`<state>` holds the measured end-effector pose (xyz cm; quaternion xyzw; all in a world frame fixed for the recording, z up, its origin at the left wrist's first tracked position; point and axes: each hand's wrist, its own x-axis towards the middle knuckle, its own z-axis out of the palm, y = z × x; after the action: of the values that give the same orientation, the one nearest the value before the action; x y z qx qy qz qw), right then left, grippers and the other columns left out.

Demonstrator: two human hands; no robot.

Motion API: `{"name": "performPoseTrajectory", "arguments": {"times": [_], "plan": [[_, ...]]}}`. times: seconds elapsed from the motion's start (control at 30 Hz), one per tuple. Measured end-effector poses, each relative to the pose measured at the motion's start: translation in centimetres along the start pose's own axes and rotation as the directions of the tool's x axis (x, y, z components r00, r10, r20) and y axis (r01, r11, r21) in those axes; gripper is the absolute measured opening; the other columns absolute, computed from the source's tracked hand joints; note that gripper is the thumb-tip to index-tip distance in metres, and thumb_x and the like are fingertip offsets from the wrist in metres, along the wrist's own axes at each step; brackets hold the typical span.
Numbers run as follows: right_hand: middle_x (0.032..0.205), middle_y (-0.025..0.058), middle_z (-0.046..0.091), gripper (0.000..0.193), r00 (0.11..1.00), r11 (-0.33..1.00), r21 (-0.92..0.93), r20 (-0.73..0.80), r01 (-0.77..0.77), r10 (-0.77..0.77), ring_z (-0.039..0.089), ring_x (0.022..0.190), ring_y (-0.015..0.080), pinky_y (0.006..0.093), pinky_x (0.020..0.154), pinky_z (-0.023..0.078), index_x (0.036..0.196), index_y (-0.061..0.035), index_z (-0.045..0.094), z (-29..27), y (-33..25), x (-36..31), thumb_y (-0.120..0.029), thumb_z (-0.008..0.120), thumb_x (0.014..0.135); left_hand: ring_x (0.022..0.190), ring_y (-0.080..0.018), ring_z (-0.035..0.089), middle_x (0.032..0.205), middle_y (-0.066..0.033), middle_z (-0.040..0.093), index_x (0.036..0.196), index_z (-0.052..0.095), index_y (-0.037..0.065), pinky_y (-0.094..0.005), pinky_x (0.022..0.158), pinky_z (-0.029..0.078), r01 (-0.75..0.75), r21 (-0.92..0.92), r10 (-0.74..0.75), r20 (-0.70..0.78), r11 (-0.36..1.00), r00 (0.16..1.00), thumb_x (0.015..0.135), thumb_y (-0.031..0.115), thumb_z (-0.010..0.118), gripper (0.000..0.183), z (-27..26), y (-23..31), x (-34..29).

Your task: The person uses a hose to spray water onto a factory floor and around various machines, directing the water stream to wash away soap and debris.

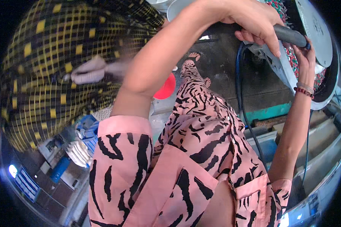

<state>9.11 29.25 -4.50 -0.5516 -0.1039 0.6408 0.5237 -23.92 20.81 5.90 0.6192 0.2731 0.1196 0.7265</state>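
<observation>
A thick grey tube (290,36) with a blue end lies across the upper right. My left hand (254,22) reaches over from the left and is closed on the tube's near part, its fingers curled. At the blue end, the fingers of my right hand (306,56) wrap round the tube; part of that grip is hidden behind it. Below and behind the tube, many small red, green and white pieces (291,62) fill a large light-coloured container (324,102). A rounded pale grey panel (316,28) stands at its far right side.
On the left, a person in a yellow-and-black checked garment (45,75) stands close, one hand (89,72) blurred. A red round object (165,87) is beside my leg. Dark hoses (238,75) hang below the container. Grey troughs (318,140) lie at right; white buckets (174,7) stand at top.
</observation>
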Motion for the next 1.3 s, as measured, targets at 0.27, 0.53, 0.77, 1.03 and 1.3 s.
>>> {"name": "performPoseTrajectory", "arguments": {"times": [0.27, 0.53, 0.77, 1.03, 1.3], "plan": [[0.095, 0.0141, 0.057, 0.026, 0.979, 0.958, -0.244, 0.168, 0.151, -0.112, 0.054, 0.09, 0.0217, 0.0304, 0.081, 0.046, 0.105, -0.0004, 0.049, -5.7, 0.0, 1.3, 0.0, 0.055, 0.08, 0.039, -0.0088, 0.041, 0.05, -0.0005, 0.044, 0.08, 0.048, -0.001, -0.0236, 0.035, 0.031, 0.036, 0.079, -0.043, 0.081, 0.996, 0.996, 0.075, 0.016, 0.059, 0.021, 0.5, 0.2, 1.3], [0.093, 0.0174, 0.058, 0.019, 0.96, 0.993, 0.027, 0.259, -0.116, 0.105, 0.057, 0.081, 0.0272, 0.0341, 0.077, 0.048, 0.095, 0.0049, 0.053, -4.2, -0.5, 1.0, -0.007, 0.055, 0.08, 0.035, -0.0098, 0.039, 0.047, -0.0003, 0.042, 0.066, 0.051, -0.001, -0.0237, 0.033, 0.032, -0.11, 0.044, 0.109, 0.01, 0.993, 0.994, 0.073, 0.02, 0.063, 0.025, 3.3, -3.1, 4.2], [0.085, 0.0159, 0.059, 0.02, 0.971, 0.89, -0.406, 0.196, 0.209, -0.139, 0.058, 0.075, 0.026, 0.0355, 0.072, 0.05, 0.092, 0.0053, 0.053, -9.7, -1.2, 2.7, -0.007, 0.055, 0.077, 0.077, -0.0363, 0.059, 0.074, -0.0256, 0.058, 0.103, 0.05, -0.006, -0.0414, 0.066, 0.045, -0.256, 0.442, 0.347, -0.138, 0.86, 0.927, 0.074, 0.029, 0.061, 0.047, 11.4, -4.3, 7.0], [0.1, 0.0236, 0.05, 0.026, 0.932, 0.915, 0.272, 0.288, -0.299, 0.219, 0.051, 0.084, 0.0391, 0.0416, 0.066, 0.046, 0.095, 0.0037, 0.046, -10.5, -0.8, -2.5, -0.013, 0.047, 0.075, 0.069, -0.0405, 0.057, 0.068, -0.0261, 0.056, 0.108, 0.046, -0.005, -0.044, 0.06, 0.044, -0.034, 0.338, 0.117, -0.227, 0.94, 0.967, 0.078, 0.021, 0.058, 0.042, 19.1, -2.1, 7.7], [0.099, 0.0215, 0.046, 0.02, 0.988, 0.94, 0.338, 0.154, -0.034, -0.02, 0.051, 0.083, 0.0413, 0.0483, 0.062, 0.046, 0.088, -0.0016, 0.043, -19.9, -0.8, -5.2, -0.009, 0.052, 0.072, 0.06, -0.0256, 0.059, 0.063, -0.0193, 0.056, 0.108, 0.05, -0.001, -0.0368, 0.058, 0.043, -0.074, 0.399, 0.139, -0.136, 0.914, 0.981, 0.076, 0.016, 0.059, 0.037, 25.2, -1.6, 10.2]]}}
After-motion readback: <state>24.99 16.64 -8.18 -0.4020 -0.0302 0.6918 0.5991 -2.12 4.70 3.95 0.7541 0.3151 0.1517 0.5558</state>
